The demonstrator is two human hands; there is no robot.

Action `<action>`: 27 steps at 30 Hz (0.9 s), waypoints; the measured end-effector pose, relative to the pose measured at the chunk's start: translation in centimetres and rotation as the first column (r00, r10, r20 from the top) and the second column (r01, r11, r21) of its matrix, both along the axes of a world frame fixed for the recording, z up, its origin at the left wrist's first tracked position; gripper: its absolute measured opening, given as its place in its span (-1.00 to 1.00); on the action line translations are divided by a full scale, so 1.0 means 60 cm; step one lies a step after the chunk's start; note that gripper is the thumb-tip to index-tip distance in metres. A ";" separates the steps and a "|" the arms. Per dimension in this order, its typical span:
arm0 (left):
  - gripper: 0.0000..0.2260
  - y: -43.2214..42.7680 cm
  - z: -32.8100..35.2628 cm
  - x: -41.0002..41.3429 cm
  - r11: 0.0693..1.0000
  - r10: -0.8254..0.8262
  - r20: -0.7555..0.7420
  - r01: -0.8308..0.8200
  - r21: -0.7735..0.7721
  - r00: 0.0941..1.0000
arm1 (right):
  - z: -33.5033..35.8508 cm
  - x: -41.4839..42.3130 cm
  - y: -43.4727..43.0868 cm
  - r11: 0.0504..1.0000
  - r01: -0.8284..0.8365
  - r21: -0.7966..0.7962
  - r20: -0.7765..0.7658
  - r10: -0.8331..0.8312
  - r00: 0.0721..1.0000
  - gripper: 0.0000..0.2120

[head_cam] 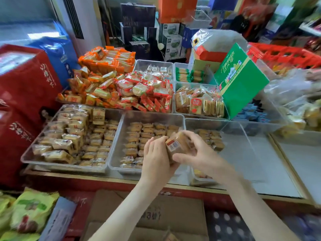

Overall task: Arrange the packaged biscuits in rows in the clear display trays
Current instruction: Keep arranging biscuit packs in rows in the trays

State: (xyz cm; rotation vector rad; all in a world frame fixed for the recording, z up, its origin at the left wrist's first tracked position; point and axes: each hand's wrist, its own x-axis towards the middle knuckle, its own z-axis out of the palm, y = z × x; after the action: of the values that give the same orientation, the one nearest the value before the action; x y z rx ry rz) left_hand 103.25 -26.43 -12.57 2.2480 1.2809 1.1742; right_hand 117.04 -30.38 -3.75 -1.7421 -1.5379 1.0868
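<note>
Right tray [246,153] mostly bare beyond its short biscuit row [211,138], tilted green box [241,80] apparently overhanging its far edge

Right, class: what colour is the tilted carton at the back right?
Green, with white lettering on one side. The carton shows best in the head view.

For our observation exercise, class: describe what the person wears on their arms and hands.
Nothing is worn. The left hand and right hand are ungloved, with no ring, watch or bracelet visible. The left forearm and right forearm are bare to the frame's edge; no sleeve shows.
</note>
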 end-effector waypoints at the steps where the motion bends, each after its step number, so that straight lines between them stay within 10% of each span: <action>1: -0.51 -0.012 0.020 -0.004 0.989 -0.021 0.071 0.031 -0.142 0.997 | 0.013 0.006 -0.013 0.999 -0.026 -0.022 -0.170 0.022 0.985 -0.49; 4: -0.49 -0.048 0.062 -0.020 0.757 -0.128 0.348 0.319 -0.570 0.929 | 0.014 0.032 -0.044 0.998 0.018 -0.052 -0.522 -0.042 0.852 -0.60; 11: -0.61 -0.113 0.079 -0.029 0.347 -0.041 0.644 0.615 -0.708 0.764 | -0.039 0.029 -0.112 0.993 0.026 -0.115 -0.665 -0.096 0.741 -0.60; 19: -0.61 -0.135 0.064 -0.044 0.319 0.216 0.675 0.603 -0.731 0.705 | -0.053 0.040 -0.145 0.933 0.263 -0.244 -0.811 -0.345 0.472 -0.57; 27: -0.51 -0.149 0.060 -0.067 0.334 0.231 0.680 0.599 -0.728 0.696 | -0.055 0.056 -0.161 0.939 0.282 -0.199 -0.768 -0.328 0.550 -0.56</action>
State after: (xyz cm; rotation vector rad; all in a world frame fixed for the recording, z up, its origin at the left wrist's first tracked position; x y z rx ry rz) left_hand 99.22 -35.34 -8.97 0.8502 0.8710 0.6870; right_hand 120.40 -40.04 -7.07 -1.1810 -0.6058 1.4411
